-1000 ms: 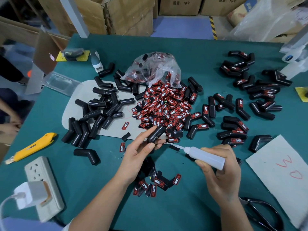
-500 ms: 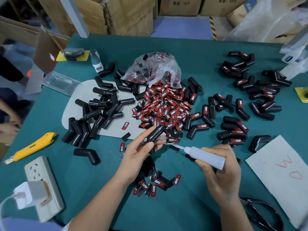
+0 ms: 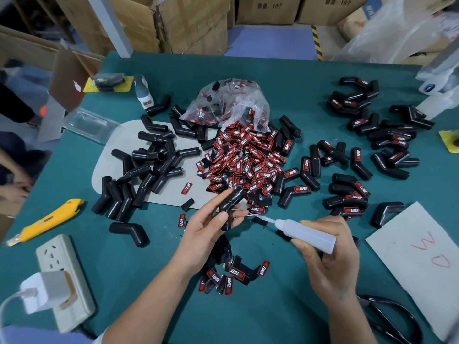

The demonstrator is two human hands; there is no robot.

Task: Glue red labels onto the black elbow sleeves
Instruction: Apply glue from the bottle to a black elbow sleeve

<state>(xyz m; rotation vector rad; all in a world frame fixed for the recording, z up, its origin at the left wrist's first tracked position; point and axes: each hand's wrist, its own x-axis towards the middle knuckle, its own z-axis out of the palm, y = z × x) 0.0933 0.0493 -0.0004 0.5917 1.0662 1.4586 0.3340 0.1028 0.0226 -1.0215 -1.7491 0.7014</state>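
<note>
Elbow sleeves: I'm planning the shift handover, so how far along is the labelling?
Done: sleeves with red labels lie in clusters on the right and far right. In hand: the left hand holds one bare sleeve while the right hand aims the glue bottle toward it. Left: a pile of unlabelled sleeves on the left and a heap of loose labels. Roughly midway, I'd judge.

— What can you read on the red labels (image 3: 244, 157)?
— "TAPER" in white, on the heap just beyond the left hand (image 3: 206, 234) and its grip, and on the loose ones under that wrist.
— The finished elbow sleeves (image 3: 347, 192)?
— The same "TAPER", beyond the right hand (image 3: 330, 259).
— Anything else?
— "30" in red on the white sheet (image 3: 417, 256) right of that grip; "10个" on the far cardboard boxes (image 3: 268, 8).
</note>
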